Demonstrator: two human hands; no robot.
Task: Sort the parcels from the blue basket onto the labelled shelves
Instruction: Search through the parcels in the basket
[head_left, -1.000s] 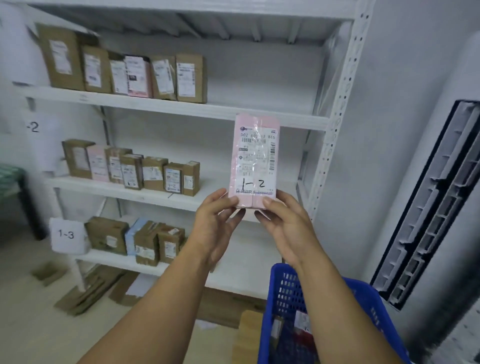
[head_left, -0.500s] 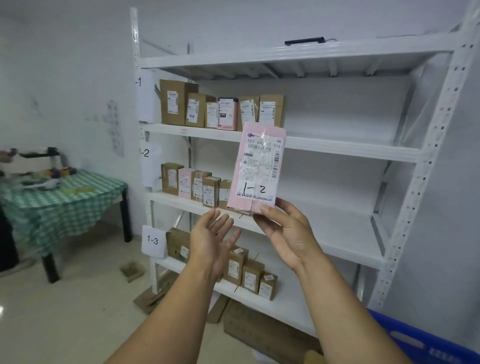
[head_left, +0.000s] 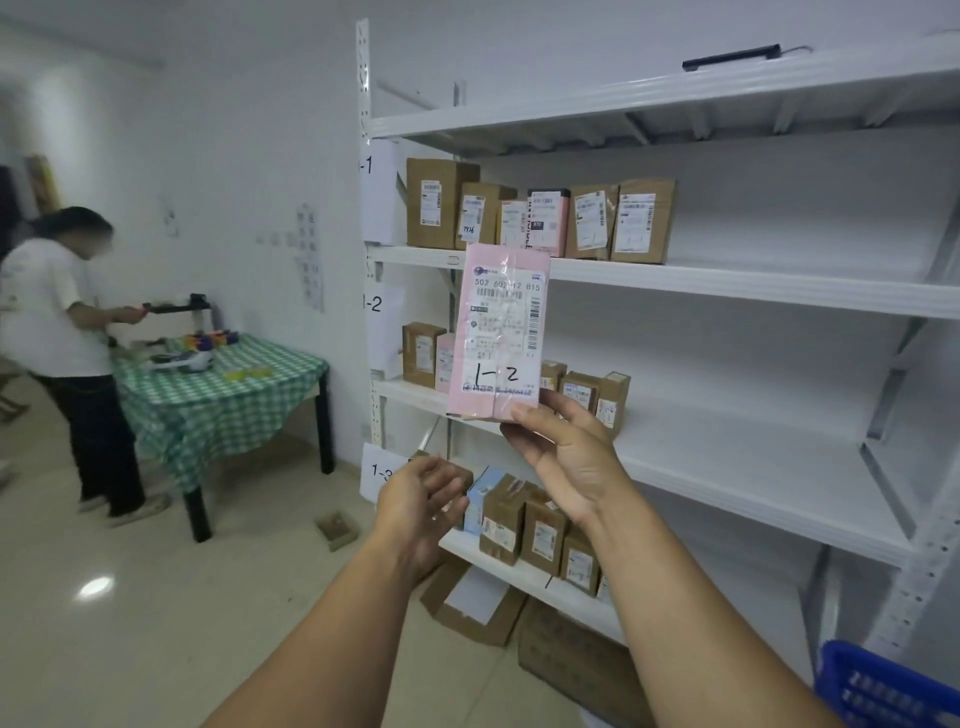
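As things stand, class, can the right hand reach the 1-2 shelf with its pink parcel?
Probably yes: the right hand holds the pink parcel before the 1-2 shelf, bare right of its boxes.

Small parcel sorting room. White steel shelving rack (head_left: 727, 288), tiers tagged with paper signs (head_left: 382, 312): 1-1, 1-2, 1-3. Rows of brown cartons (head_left: 436, 202) carrying printed shipping labels. Pink parcel (head_left: 498, 332) hand-marked 1-2. Flattened cardboard (head_left: 472, 610) on the tiled floor under the rack. Blue basket (head_left: 883, 686) at lower right. A person (head_left: 52, 301) stands at a checked-cloth bench (head_left: 223, 384) by the wall.
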